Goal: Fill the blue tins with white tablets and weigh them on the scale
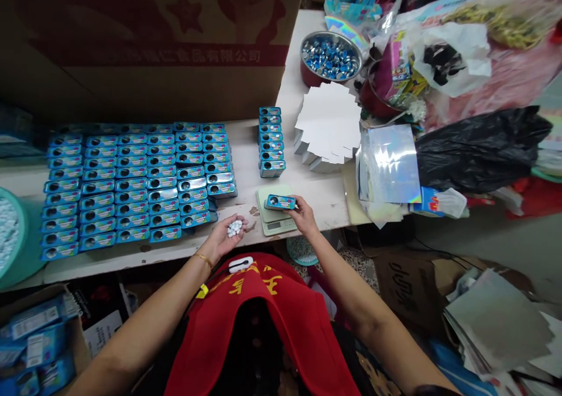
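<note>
My left hand is cupped palm up at the table's front edge and holds a small pile of white candies. My right hand grips a small blue tin that rests on a pale green scale. Just behind the scale stands a short column of several blue tins. To the left, rows of many identical blue tins cover the white table.
A big cardboard box stands behind the tins. White cards are stacked right of the column, holographic bags beyond. A metal bowl of blue pieces sits at the back. A teal tub of white candies is at far left.
</note>
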Available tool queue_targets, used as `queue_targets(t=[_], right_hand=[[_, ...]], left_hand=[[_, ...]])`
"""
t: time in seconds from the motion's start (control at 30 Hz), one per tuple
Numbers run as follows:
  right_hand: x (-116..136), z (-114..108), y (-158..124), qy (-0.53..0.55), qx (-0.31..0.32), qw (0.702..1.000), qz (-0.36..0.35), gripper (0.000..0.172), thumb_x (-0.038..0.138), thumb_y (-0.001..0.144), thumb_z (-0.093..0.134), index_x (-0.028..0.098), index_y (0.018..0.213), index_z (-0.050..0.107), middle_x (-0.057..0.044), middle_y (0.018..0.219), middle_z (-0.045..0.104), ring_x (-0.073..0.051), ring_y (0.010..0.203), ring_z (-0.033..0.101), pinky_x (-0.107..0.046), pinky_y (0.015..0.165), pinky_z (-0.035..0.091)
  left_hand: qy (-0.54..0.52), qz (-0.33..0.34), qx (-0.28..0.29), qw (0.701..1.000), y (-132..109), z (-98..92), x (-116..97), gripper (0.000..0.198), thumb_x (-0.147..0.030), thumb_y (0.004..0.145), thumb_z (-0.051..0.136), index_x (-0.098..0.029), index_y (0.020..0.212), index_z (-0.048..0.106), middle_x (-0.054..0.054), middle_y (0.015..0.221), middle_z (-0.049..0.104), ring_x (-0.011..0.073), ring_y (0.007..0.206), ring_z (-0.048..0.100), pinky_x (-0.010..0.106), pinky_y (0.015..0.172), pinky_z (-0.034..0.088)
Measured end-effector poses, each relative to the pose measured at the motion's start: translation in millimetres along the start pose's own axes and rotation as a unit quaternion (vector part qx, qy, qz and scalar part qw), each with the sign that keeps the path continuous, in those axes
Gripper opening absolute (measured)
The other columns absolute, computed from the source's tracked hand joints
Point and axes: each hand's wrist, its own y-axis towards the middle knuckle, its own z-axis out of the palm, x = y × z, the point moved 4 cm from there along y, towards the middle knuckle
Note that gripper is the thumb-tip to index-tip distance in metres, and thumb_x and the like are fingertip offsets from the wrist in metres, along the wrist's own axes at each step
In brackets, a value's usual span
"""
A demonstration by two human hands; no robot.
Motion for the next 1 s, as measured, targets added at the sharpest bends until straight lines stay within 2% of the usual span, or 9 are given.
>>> queue_targets(t=[0.1, 0.17, 0.27, 0.33, 0.4, 0.5, 0.7, 0.87, 1.0], right_hand=[[7.7, -22.0, -9.1, -0.012, -0.005, 1.0, 0.002, 0.054, 0.03, 0.067, 0.062, 0.024, 0.117, 0.044, -0.007, 0.12, 0.049, -0.017, 0.107, 0.047, -0.036, 0.09, 0.04], [10.4, -42.9, -16.9, -0.026, -0.054, 0.998, 0.008, 0.058, 0.03, 0.068, 0.061, 0.025, 0.122, 0.04, -0.008, 0.123, 0.047, -0.016, 0.106, 0.048, -0.036, 0.089, 0.04], [2.6, -71.5, -29.2, -0.014, -0.168, 0.985, 0.043, 0.05, 0.032, 0.07, 0.059, 0.021, 0.117, 0.047, -0.009, 0.112, 0.054, -0.015, 0.092, 0.054, -0.034, 0.08, 0.045], [-8.0, -82.3, -36.3, 0.021, -0.232, 0.969, 0.078, 0.044, 0.034, 0.069, 0.058, 0.019, 0.11, 0.052, -0.007, 0.102, 0.058, -0.013, 0.082, 0.055, -0.031, 0.073, 0.047], [-16.8, -86.2, -40.8, 0.055, -0.275, 0.955, 0.099, 0.039, 0.035, 0.069, 0.058, 0.017, 0.103, 0.056, -0.005, 0.093, 0.059, -0.011, 0.075, 0.056, -0.029, 0.068, 0.047], [-19.0, -85.4, -41.7, 0.07, -0.3, 0.946, 0.096, 0.034, 0.034, 0.068, 0.059, 0.016, 0.097, 0.059, -0.003, 0.087, 0.06, -0.009, 0.068, 0.055, -0.027, 0.066, 0.047], [2.5, -78.1, -31.8, 0.013, -0.261, 0.964, 0.048, 0.032, 0.034, 0.071, 0.057, 0.016, 0.098, 0.059, -0.005, 0.09, 0.061, -0.011, 0.072, 0.055, -0.028, 0.068, 0.047], [25.9, -61.3, -23.1, -0.078, -0.154, 0.985, -0.01, 0.043, 0.035, 0.071, 0.06, 0.022, 0.111, 0.052, -0.007, 0.108, 0.054, -0.014, 0.087, 0.054, -0.031, 0.074, 0.047], [39.2, -46.1, -19.2, -0.153, -0.084, 0.983, -0.052, 0.051, 0.036, 0.069, 0.063, 0.024, 0.116, 0.047, -0.008, 0.115, 0.047, -0.017, 0.094, 0.051, -0.033, 0.078, 0.047]], left_hand=[[-0.022, -0.003, -0.011, 1.0, -8.0, -11.5, 1.2, 0.014, -0.015, 0.08, 0.046, -0.01, 0.074, 0.058, 0.009, 0.068, 0.062, 0.0124, 0.058, 0.059, 0.021, 0.048, 0.05], [-0.041, -0.002, -0.028, 0.999, -12.5, -19.8, 1.9, 0.015, -0.013, 0.08, 0.045, -0.011, 0.075, 0.058, 0.009, 0.069, 0.062, 0.0132, 0.061, 0.061, 0.022, 0.052, 0.052], [-0.068, -0.001, -0.053, 0.996, -17.9, -30.1, 3.4, 0.016, -0.009, 0.08, 0.043, -0.011, 0.078, 0.059, 0.009, 0.071, 0.062, 0.0142, 0.065, 0.062, 0.024, 0.057, 0.054], [-0.075, -0.006, -0.063, 0.995, -20.5, -34.1, 4.7, 0.017, -0.007, 0.08, 0.043, -0.009, 0.082, 0.059, 0.009, 0.073, 0.062, 0.0147, 0.068, 0.062, 0.025, 0.058, 0.054], [-0.075, -0.012, -0.068, 0.995, -22.4, -35.6, 5.9, 0.018, -0.005, 0.079, 0.042, -0.008, 0.085, 0.059, 0.01, 0.075, 0.062, 0.0153, 0.069, 0.063, 0.025, 0.058, 0.054], [-0.071, -0.009, -0.065, 0.995, -24.4, -34.7, 6.4, 0.02, -0.002, 0.078, 0.042, -0.008, 0.086, 0.06, 0.011, 0.077, 0.062, 0.0157, 0.071, 0.063, 0.025, 0.06, 0.055], [-0.044, 0.008, -0.043, 0.998, -28.4, -32.2, 6.4, 0.023, 0.001, 0.077, 0.043, -0.007, 0.091, 0.059, 0.013, 0.083, 0.063, 0.0168, 0.076, 0.063, 0.025, 0.063, 0.054], [-0.028, 0.004, -0.026, 0.999, -28.8, -35.7, 8.5, 0.022, -0.001, 0.077, 0.046, -0.007, 0.093, 0.06, 0.012, 0.081, 0.064, 0.0153, 0.071, 0.063, 0.023, 0.061, 0.054], [-0.019, 0.008, -0.007, 1.0, -28.7, -38.2, 9.5, 0.02, -0.004, 0.077, 0.048, -0.008, 0.092, 0.06, 0.01, 0.078, 0.064, 0.0132, 0.065, 0.062, 0.021, 0.057, 0.053]])
